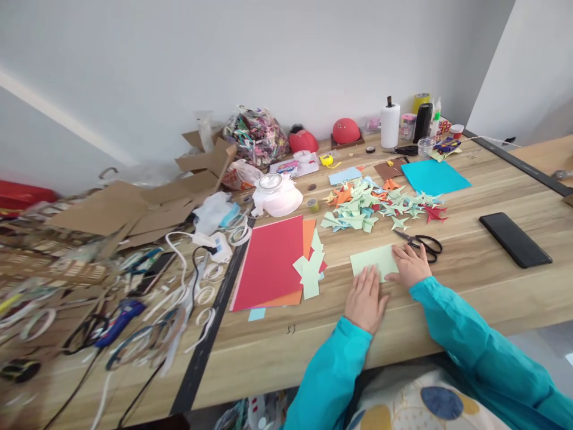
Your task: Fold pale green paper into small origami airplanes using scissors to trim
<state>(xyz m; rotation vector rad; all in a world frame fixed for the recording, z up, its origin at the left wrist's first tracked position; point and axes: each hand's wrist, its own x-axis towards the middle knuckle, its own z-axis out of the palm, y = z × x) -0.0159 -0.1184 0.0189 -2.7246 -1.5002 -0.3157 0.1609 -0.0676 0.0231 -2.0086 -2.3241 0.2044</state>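
Resting flat, fingers extended, my left grip point(364, 300) and right grip point(410, 266) lie unclosed on pale green paper point(367, 260) on the table point(268, 355), near black scissors point(412, 239). Behind, a clear bag point(257, 137) bulges with multicoloured scraps; the white bottle's point(390, 126) contents are hidden.

Long turquoise sleeves point(330, 376) are showing soft creases. A cream garment point(409, 412) is bearing large navy and mustard spots.
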